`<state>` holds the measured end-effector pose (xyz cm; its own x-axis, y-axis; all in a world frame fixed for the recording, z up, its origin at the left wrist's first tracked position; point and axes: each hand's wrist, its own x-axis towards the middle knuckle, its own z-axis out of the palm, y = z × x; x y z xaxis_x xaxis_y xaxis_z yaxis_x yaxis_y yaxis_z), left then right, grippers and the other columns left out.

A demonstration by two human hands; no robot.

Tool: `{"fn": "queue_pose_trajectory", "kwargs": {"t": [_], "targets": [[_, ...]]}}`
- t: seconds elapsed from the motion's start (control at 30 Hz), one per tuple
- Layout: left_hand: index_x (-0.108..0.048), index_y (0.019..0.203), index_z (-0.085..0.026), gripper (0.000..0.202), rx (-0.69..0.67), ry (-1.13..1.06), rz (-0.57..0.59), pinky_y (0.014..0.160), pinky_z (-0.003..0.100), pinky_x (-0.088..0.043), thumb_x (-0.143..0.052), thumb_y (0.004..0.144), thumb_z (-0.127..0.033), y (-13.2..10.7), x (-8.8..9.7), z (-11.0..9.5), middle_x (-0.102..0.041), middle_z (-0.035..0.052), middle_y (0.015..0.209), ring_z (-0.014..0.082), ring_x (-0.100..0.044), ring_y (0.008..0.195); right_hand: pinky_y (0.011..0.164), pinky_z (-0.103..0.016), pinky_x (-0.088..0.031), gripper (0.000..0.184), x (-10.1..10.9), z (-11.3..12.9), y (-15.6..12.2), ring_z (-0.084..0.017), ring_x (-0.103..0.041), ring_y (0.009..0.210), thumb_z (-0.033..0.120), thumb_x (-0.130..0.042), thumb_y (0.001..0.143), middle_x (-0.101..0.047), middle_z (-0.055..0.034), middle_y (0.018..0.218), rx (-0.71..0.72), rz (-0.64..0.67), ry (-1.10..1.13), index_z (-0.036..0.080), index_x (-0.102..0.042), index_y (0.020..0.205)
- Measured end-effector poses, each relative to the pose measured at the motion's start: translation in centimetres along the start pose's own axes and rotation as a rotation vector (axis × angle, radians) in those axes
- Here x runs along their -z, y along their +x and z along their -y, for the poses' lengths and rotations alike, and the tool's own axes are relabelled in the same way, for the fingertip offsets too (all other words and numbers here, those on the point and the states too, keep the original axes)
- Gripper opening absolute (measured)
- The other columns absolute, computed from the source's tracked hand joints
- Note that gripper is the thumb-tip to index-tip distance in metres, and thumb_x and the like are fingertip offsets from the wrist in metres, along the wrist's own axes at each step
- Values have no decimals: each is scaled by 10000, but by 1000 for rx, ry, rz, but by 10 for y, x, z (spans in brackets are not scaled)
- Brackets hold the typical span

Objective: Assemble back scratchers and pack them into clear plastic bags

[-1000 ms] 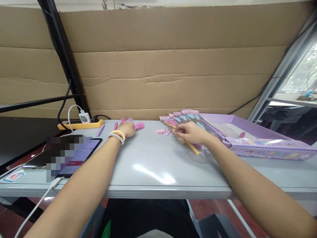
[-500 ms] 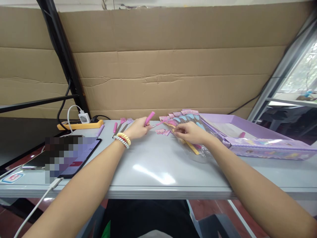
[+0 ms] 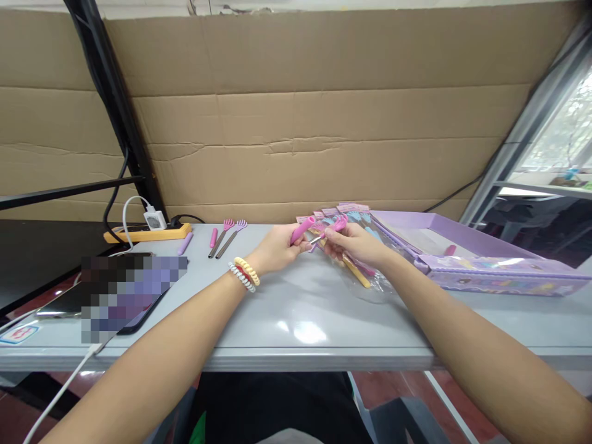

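Note:
My left hand (image 3: 275,250) is closed around a pink tube-like handle (image 3: 303,229) that points up and away. Its fingertips also meet the metal rod of a pink claw-headed back scratcher (image 3: 340,223). My right hand (image 3: 358,245) pinches that back scratcher close to its head. Beneath and behind the right hand lie clear-bagged back scratchers (image 3: 362,217) with pink cards and blue heads; a yellow handle (image 3: 357,272) shows through the plastic. Left of my hands, a pink-headed rod (image 3: 222,237) and a purple-headed rod (image 3: 232,238) lie beside a short pink handle (image 3: 213,237).
An open purple box (image 3: 504,280) stands on the right with a pink piece inside. To the left are a purple handle (image 3: 185,243), a yellow power strip (image 3: 152,234) with a white charger, and phone-like devices (image 3: 143,317) with cables. Cardboard (image 3: 296,117) backs the grey table (image 3: 277,320).
My left hand has moved right with the pink handle and back scratcher, meeting my right hand. My right hand has risen slightly from the bags and now grips the pink head end.

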<state>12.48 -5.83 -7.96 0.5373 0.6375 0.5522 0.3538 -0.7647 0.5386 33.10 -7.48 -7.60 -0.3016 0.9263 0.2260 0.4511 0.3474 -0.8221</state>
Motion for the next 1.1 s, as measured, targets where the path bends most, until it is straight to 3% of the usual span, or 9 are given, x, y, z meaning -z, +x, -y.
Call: {"fn": "queue_pose_trajectory", "kwargs": {"t": [0.2,0.43,0.53,0.6,0.73,0.83,0.97,1.1], "targets": [[-376,601,-184,284,-138,64,-55,598,238,-360,-565,796,-267,1,-9,-2,-505,-17,638,104,-440,614,469,-261,-414,273,-8,5,2,-118,-520,482,413,-649,715,-584,-13,573,42,-46,365,172,-529,678],[-392,583,-180,287,-52,213,75,535,239,-271,-516,818,-290,0,-6,7,-417,-49,549,91,-360,532,413,-252,-405,171,-5,0,9,-112,-494,425,297,-625,667,-585,-9,531,34,-283,529,188,-499,629],[-405,578,-179,268,-18,218,59,529,241,-253,-492,814,-271,0,-4,11,-410,-49,543,91,-350,524,396,-238,-397,163,1,1,9,-104,-490,427,289,-639,672,-580,-5,531,75,-356,560,182,-521,638],[-434,592,-175,231,-21,211,35,536,239,-258,-491,804,-248,0,-3,12,-427,-45,556,92,-356,535,377,-228,-390,198,2,2,8,-98,-494,424,313,-672,668,-584,-5,546,68,-334,567,173,-534,642],[-531,674,-166,169,-68,198,57,561,232,-289,-466,815,-235,1,-4,11,-497,-27,603,100,-401,572,376,-216,-419,245,-1,2,5,-107,-540,446,365,-702,681,-637,-19,616,-9,-138,551,160,-589,754],[-551,677,-172,232,-44,273,52,553,238,-283,-470,831,-326,2,-2,12,-515,-14,608,110,-417,571,380,-215,-438,248,-3,-1,6,-119,-563,447,363,-668,705,-670,-47,635,-34,-100,589,144,-629,816],[-552,629,-186,448,103,428,27,522,262,-262,-436,819,-574,3,4,20,-541,15,597,135,-441,539,379,-208,-437,167,3,-2,10,-122,-568,419,295,-611,694,-669,-61,581,-6,-254,667,135,-642,729],[-582,618,-194,560,242,507,63,521,271,-284,-334,826,-651,3,10,29,-605,55,643,167,-520,567,358,-205,-412,136,12,0,11,-120,-544,385,261,-576,656,-648,-52,520,12,-377,697,141,-636,680]]}}
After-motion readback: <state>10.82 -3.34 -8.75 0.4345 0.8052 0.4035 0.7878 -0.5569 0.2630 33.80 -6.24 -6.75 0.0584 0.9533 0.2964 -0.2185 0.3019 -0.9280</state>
